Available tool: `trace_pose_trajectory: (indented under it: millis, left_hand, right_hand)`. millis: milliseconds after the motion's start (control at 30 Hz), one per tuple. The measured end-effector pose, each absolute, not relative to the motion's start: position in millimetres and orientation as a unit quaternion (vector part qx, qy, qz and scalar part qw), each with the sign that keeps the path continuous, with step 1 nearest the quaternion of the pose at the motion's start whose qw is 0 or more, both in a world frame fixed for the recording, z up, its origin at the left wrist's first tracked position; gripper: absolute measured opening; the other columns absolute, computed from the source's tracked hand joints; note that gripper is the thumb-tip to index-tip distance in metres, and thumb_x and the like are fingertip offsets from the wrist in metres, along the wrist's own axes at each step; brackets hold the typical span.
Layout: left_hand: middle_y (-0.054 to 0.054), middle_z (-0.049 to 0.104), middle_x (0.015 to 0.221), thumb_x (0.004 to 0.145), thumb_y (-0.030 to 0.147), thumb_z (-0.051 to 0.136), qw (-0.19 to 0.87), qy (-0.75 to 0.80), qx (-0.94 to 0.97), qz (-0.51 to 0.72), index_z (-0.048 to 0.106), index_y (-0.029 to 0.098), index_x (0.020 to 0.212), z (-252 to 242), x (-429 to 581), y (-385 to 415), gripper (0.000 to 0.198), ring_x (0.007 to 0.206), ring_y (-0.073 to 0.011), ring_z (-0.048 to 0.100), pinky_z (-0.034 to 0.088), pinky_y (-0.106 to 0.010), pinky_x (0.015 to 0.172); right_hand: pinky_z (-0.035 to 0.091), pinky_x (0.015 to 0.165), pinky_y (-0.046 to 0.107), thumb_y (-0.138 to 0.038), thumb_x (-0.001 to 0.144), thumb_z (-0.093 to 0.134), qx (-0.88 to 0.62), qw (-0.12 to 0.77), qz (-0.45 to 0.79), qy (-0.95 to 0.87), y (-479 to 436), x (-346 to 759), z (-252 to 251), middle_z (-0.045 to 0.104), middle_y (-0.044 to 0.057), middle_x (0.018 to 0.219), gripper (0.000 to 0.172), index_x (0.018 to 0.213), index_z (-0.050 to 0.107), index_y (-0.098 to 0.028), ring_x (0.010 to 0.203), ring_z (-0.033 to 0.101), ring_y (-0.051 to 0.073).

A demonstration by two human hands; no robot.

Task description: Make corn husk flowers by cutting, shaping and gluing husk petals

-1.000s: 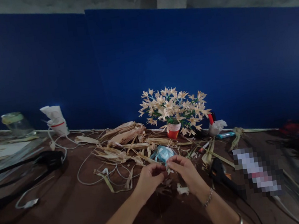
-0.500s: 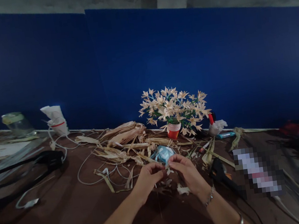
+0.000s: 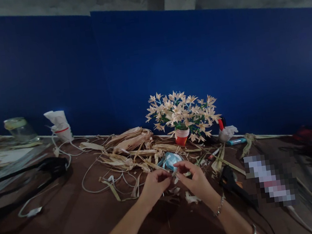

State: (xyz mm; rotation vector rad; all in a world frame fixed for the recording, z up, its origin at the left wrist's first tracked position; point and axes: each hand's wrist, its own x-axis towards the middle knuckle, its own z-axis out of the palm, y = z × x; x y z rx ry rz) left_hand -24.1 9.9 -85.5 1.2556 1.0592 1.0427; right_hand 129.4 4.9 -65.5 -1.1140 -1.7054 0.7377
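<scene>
My left hand is closed in a pinch, and a thin stem end shows just below its fingers. A small pale flower, apparently of dried husk, stands out at its fingertips. My right hand is close beside the flower, index finger and thumb parted around its upper side; any light contact is too small to make out. Directly behind the fingertips lies a light-blue and white bundle. A pale husk scrap rests on the brown table beneath my right hand.
Husk-coloured flowers fill a red-and-white pot at the back. Dried husks lie left of it. A black glue gun with a cord and a blurred-out power strip lie right. White cables, a glass jar and black straps are left.
My right index finger and thumb have moved slightly apart at the small flower. My left hand keeps its pinch in nearly the same place. The view has shifted very slightly.
</scene>
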Motion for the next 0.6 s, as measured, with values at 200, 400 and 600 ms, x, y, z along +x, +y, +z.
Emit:
trace_pose_trajectory:
  millis: [200,400,600]
  left_hand:
    - [0.001,0.057,0.059,0.061,0.019,0.053,0.474,0.449,0.624,0.428,0.060,0.014,0.064,-88.1,-27.9,12.1,0.009,0.057,-0.0121,0.050,0.038,-0.022,0.055]
    - [0.000,0.056,0.062,0.061,0.023,0.055,0.480,0.465,0.606,0.431,0.058,0.014,0.066,-86.9,-27.2,12.4,0.011,0.057,-0.0118,0.049,0.039,-0.022,0.054]
    - [0.000,0.058,0.062,0.064,0.026,0.056,0.474,0.457,0.617,0.430,0.058,0.014,0.069,-89.5,-28.2,13.9,0.013,0.056,-0.0116,0.050,0.039,-0.022,0.055]
  right_hand:
    - [0.045,0.068,0.026,-0.010,0.069,0.050,-0.425,0.454,0.226,-0.750,5.2,130.5,-70.0,0.062,0.005,0.077,0.022,0.084,0.064,-0.018,0.073,0.057,0.016]
    - [0.046,0.066,0.025,-0.010,0.066,0.051,-0.456,0.450,0.233,-0.732,7.4,129.9,-72.9,0.065,0.004,0.074,0.019,0.077,0.065,-0.017,0.070,0.059,0.016]
    - [0.047,0.064,0.025,-0.014,0.066,0.053,-0.493,0.445,0.287,-0.691,8.1,131.1,-73.6,0.067,0.003,0.073,0.017,0.076,0.066,-0.016,0.067,0.059,0.015]
